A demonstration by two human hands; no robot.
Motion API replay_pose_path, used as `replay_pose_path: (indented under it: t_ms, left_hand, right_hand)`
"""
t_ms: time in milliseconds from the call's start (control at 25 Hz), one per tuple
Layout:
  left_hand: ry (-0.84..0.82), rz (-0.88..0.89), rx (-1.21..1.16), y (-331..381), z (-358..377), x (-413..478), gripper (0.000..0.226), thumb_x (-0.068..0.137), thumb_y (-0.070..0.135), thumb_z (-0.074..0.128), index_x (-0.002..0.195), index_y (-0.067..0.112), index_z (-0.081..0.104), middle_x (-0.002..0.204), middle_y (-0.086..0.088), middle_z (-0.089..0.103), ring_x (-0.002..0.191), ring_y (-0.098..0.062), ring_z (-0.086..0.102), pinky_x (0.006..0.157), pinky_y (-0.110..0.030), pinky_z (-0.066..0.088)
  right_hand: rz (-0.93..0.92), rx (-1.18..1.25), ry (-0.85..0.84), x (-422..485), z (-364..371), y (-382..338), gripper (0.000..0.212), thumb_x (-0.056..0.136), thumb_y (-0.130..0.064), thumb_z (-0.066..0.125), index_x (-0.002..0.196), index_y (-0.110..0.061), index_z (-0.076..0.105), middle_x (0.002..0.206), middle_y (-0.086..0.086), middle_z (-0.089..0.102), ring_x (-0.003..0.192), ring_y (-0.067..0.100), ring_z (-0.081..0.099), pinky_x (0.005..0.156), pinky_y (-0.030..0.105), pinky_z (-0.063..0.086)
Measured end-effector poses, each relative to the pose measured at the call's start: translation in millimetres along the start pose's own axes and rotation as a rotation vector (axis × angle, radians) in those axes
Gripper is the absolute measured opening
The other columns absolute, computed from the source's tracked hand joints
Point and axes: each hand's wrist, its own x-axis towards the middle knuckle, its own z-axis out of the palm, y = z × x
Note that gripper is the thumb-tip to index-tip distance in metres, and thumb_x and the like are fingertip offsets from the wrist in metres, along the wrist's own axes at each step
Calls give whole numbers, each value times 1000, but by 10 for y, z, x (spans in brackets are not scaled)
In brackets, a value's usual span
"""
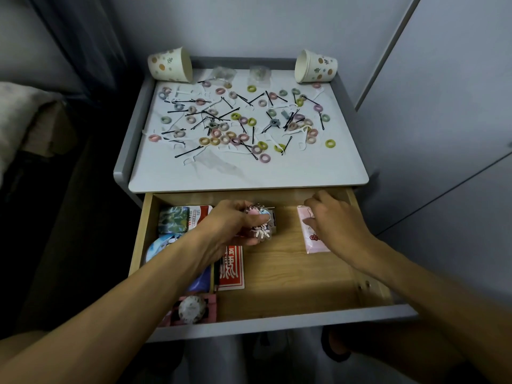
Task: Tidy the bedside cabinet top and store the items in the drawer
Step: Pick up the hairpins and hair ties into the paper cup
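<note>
The bedside cabinet top (pixel 249 173) is littered with several coloured hair rings (pixel 330 143), black bobby pins (pixel 189 152) and white floss picks. Two spotted paper cups lie tipped at the back corners, one at the left (pixel 169 65) and one at the right (pixel 315 66). Below, the wooden drawer (pixel 291 273) stands pulled out. My left hand (pixel 230 227) is inside it and grips a small pink and blue charm keychain (pixel 260 220). My right hand (pixel 335 217) reaches into the drawer's right side, fingers curled over a pink packet (pixel 314 242); whether it grips the packet is hidden.
The drawer's left side holds a green patterned tin (pixel 173 223), a red and white card (pixel 231 268), a blue item and a pink holder with a round white thing (pixel 192 309). Two clear plastic bags (pixel 221 73) lie at the back. A bed is left, cupboard doors right.
</note>
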Motion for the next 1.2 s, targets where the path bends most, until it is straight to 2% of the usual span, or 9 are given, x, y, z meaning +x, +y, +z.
replay_pose_path:
  t_ms: [80,160,240,320,600,720,840,960,1200]
  left_hand:
    - [14,-13,-44,-22,11,17,10,88,7,68,93,13,62,89,-6,70,70,-15,64,68,-33,58]
    - [13,-29,-94,-35,18,36,2,93,9,62,94,9,64,75,-3,70,65,-13,65,63,-29,57]
    - [8,-35,-137,-64,25,83,9,95,11,59,96,8,67,72,-3,70,61,-11,66,58,-27,57]
    - [8,-48,-170,-86,32,115,10,94,10,60,98,7,69,79,-6,71,66,-14,67,59,-26,58]
    - [-12,-101,-256,-171,-20,199,11,92,4,59,93,5,69,83,-7,70,69,-15,64,60,-24,48]
    - [-30,-97,-220,-178,-96,258,19,89,16,66,102,2,69,94,-11,68,85,-22,61,79,-32,46]
    - [15,27,100,-162,-170,301,24,86,15,71,100,-5,70,88,-14,69,83,-25,61,81,-37,48]
    - [112,177,559,-139,-181,339,5,82,13,76,84,9,74,81,-10,73,71,-18,66,71,-30,53]
    - [104,226,1025,-201,-216,560,18,81,23,78,97,16,76,88,-3,73,76,-14,66,62,-20,44]
  right_hand:
    - [28,330,22,4,-56,-94,23,94,-30,60,113,-20,69,106,-6,69,90,10,65,77,24,50]
    - [124,828,-60,8,-130,-222,18,95,-29,59,106,-21,71,91,-8,72,78,5,66,75,26,54]
    - [248,1252,-196,3,-182,-366,20,94,-23,60,108,-11,67,92,4,72,76,14,67,71,27,55]
    - [315,1414,-268,8,-163,-457,26,91,-18,65,111,-3,63,98,13,71,78,20,68,69,27,57]
    - [379,1373,-366,76,-94,-558,23,82,-15,76,102,-5,70,87,8,75,68,12,66,55,20,50]
    - [381,1345,-438,97,-106,-541,22,79,-13,78,97,-3,72,86,12,75,69,15,66,58,21,50]
    - [374,1280,-526,69,4,-588,18,79,-12,78,93,-3,71,84,11,75,67,12,66,62,21,54]
    - [394,1205,-543,65,152,-634,16,80,-11,77,90,-4,68,82,10,71,66,11,65,63,21,57]
    - [410,1104,-595,128,384,-811,25,83,-8,73,102,4,62,74,6,64,60,11,60,56,18,54]
